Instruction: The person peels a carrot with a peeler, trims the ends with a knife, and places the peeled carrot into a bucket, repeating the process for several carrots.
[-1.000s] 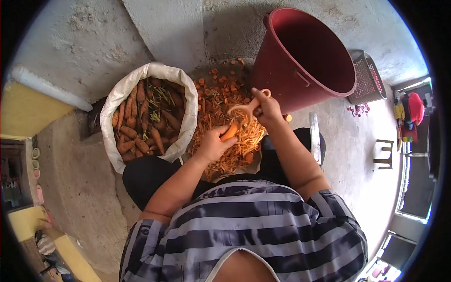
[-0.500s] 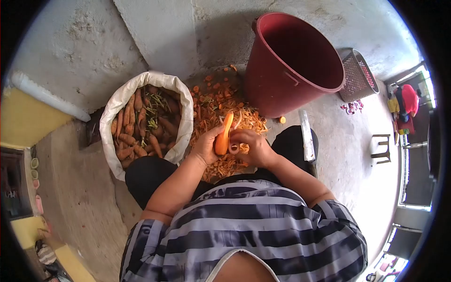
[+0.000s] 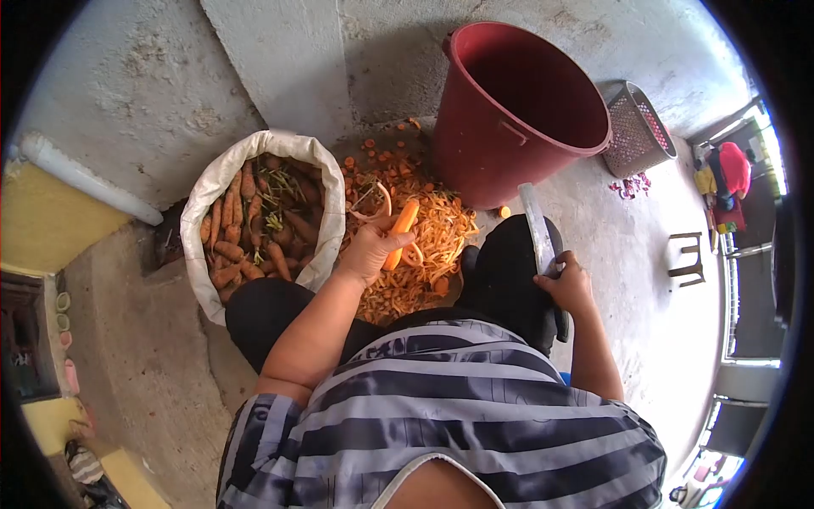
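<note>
Left hand [image 3: 370, 252] is curled tight around a smooth, tapered peeled carrot [image 3: 400, 231], just in front of the round dark-red plastic bucket [image 3: 509, 144], over a stringy orange peel heap [image 3: 437, 229]. Right hand [image 3: 566, 286] is fisted on the knife [image 3: 534, 227] handle, with the long flat grey blade pointing at the bucket.

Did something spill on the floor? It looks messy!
Yes. Orange carrot peelings and bits lie scattered over the floor between the sack and the red bucket. Nothing looks broken: the left hand holds a carrot, the right hand a knife.
</note>
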A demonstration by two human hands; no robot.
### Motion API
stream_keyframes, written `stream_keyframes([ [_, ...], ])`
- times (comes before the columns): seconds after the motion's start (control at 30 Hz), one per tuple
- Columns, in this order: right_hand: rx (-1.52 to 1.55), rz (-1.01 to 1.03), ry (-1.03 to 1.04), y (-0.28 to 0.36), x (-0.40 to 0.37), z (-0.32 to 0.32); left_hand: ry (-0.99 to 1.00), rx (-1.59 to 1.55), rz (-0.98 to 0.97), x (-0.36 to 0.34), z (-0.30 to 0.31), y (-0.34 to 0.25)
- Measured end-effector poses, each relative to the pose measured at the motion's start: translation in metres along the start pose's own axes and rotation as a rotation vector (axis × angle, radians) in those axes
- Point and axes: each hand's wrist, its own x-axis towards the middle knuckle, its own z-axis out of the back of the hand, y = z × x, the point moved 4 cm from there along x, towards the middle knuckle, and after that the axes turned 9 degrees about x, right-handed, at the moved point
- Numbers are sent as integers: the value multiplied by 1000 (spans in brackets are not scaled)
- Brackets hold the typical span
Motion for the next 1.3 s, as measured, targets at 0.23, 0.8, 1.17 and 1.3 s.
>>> stream_keyframes([
  [0.23,701,57,295,0,29,-24,-121,668,-314,-3,1,-3],
  [0.8,998,238,831,154,85,-174,-326,1208,-491,6,14,-3],
  [1.17,767,181,743,148,107,-195,-268,1257,-351,29,20,9],
  [1.3,921,125,837,150,104,-195,-288,1319,-404,35,18,12],
])
